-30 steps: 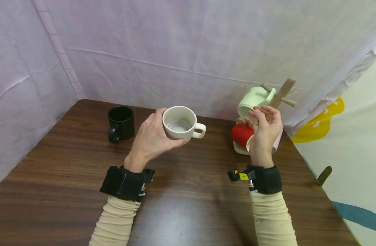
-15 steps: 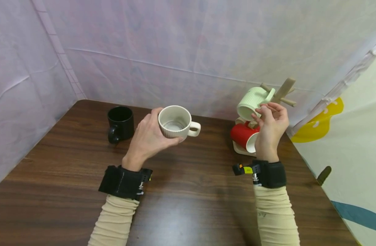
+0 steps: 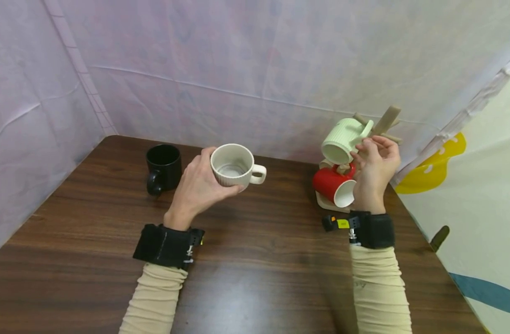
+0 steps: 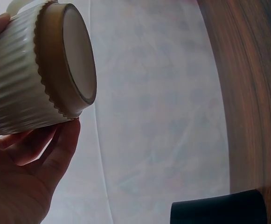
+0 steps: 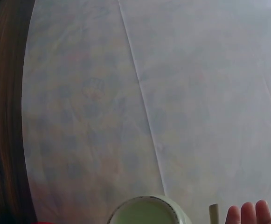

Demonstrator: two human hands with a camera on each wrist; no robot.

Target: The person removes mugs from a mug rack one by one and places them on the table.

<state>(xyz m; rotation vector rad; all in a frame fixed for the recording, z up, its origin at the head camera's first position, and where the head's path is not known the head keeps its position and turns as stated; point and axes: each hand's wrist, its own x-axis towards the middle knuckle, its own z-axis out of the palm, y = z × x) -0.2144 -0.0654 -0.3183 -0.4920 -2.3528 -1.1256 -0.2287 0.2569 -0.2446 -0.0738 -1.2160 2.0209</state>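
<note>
My left hand (image 3: 198, 185) grips a cream ribbed mug (image 3: 234, 164) round its side, above the table, its handle pointing right. The left wrist view shows the mug's tan base (image 4: 56, 60) and my fingers (image 4: 60, 154) under its side. My right hand (image 3: 376, 171) is raised in front of a wooden mug rack (image 3: 386, 121), fingers loosely bent, with nothing seen in it. Beside its fingertips, a pale green mug (image 3: 342, 137) hangs tilted on the rack. Lower down is a red mug (image 3: 332, 183), its white inside facing right. My right hand hides part of the rack.
A black mug (image 3: 164, 167) stands upright on the dark wooden table (image 3: 255, 250), left of my left hand. A pale cloth (image 3: 221, 69) hangs behind the table. Along the right side runs a cloth with yellow and teal shapes (image 3: 434, 167).
My left hand has moved slightly left with the cream mug. My right hand has shifted right and a little farther away, uncovering more of the red mug. The hanging mugs have stayed put.
</note>
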